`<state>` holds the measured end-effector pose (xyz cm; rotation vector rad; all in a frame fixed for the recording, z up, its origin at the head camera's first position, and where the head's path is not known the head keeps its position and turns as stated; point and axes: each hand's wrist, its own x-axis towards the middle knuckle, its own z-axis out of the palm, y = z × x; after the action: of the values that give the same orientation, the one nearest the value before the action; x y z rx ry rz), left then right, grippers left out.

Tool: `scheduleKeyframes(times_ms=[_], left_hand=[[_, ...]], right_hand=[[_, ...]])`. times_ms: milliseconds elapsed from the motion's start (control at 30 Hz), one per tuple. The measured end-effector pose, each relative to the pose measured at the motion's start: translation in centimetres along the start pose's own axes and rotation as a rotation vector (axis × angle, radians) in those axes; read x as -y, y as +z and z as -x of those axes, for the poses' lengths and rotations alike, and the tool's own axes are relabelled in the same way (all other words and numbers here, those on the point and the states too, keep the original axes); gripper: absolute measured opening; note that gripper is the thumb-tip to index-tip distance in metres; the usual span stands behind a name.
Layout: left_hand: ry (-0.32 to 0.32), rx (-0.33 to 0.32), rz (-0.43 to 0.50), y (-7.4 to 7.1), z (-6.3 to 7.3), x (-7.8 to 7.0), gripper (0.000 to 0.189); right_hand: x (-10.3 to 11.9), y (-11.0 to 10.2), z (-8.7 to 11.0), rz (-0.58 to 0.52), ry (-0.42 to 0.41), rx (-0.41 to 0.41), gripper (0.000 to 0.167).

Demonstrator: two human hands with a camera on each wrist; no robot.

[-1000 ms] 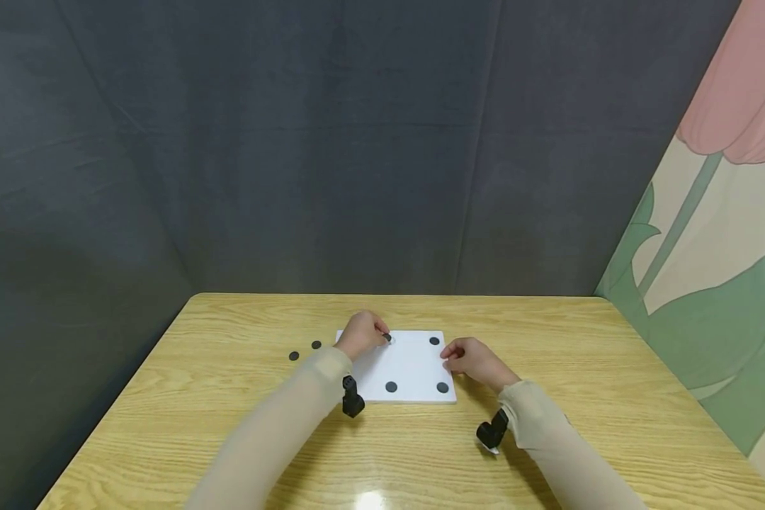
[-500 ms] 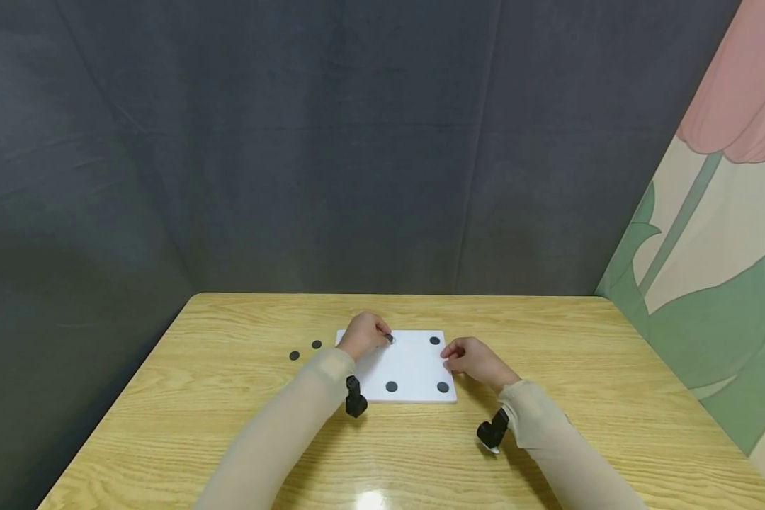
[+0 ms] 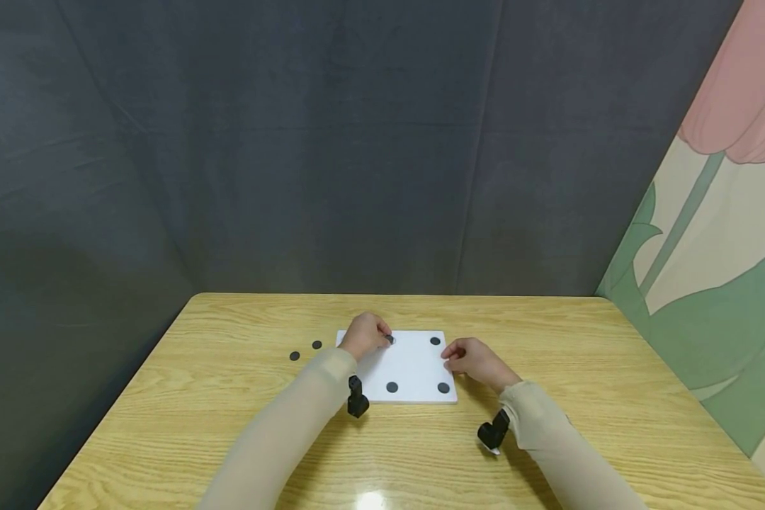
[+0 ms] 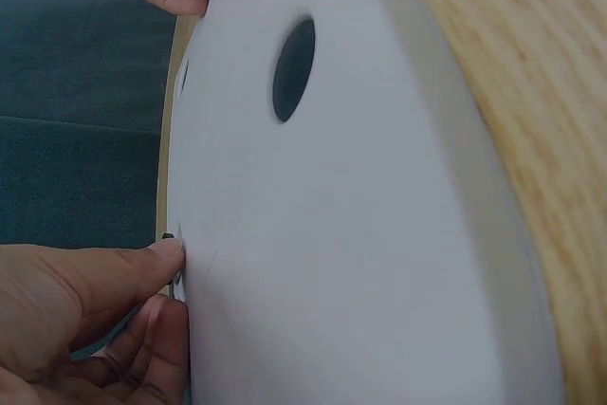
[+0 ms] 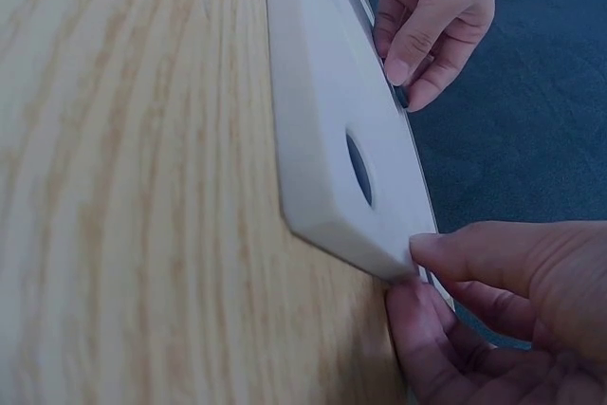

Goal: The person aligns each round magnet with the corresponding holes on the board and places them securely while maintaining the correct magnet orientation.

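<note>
left hand (image 3: 365, 335): pinches black disc (image 3: 389, 339) at white board (image 3: 404, 365) | right hand (image 3: 474, 360): apparently pinches board's right edge, thumb on top

No readable lettering
No word, label, brand, number or sign can be read on the white board (image 3: 414, 365), the dark discs (image 3: 295, 355), desk (image 3: 229, 418) or far cloth (image 3: 331, 177).

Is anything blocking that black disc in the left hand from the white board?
Nothing visible does: the left hand pinches the black disc at the white board; the right hand holds the board's edge, well aside.
</note>
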<state>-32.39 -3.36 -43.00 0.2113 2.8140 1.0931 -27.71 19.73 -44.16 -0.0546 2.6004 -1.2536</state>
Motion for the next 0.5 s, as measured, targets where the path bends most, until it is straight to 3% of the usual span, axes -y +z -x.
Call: scheduleKeyframes(times_ms=[500], left_hand=[[-0.024,0.011,0.006,-0.04,-0.01,-0.19,0.011]], right_hand=[[-0.27,-0.07,-0.18,-0.013,-0.014,0.006,0.010]])
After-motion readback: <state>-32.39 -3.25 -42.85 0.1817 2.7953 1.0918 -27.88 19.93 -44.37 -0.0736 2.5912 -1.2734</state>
